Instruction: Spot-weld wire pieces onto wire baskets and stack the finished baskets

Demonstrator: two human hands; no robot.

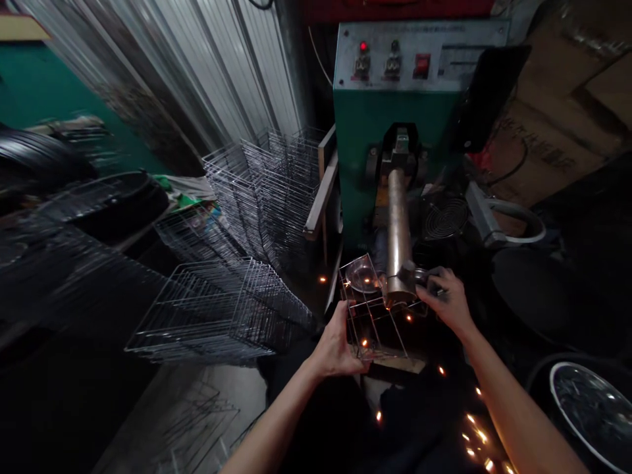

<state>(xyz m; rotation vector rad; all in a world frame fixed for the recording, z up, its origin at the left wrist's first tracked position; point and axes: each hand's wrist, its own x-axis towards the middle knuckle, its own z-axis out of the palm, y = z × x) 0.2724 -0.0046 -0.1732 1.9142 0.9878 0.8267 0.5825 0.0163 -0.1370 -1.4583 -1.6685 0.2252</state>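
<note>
My left hand (336, 345) grips the near edge of a wire rack (375, 322), a welded frame of thin bright rods. The rack's far end sits against the brass-coloured electrode arm (399, 230) of a spot welder. My right hand (444, 299) closes on a small dark metal part (419, 276) beside the arm, at the rack's far corner. A clear curved dish (363, 275) shows at the rack's far end. Orange sparks (474, 438) are scattered below my hands.
The green welder body (395, 112) with its switch panel stands straight ahead. Stacked wire racks (261, 197) rise to the left, and dark wire coils (34, 158) lie further left. Cardboard boxes (557, 112) stand right. A round wire-filled tub (592, 415) sits at lower right.
</note>
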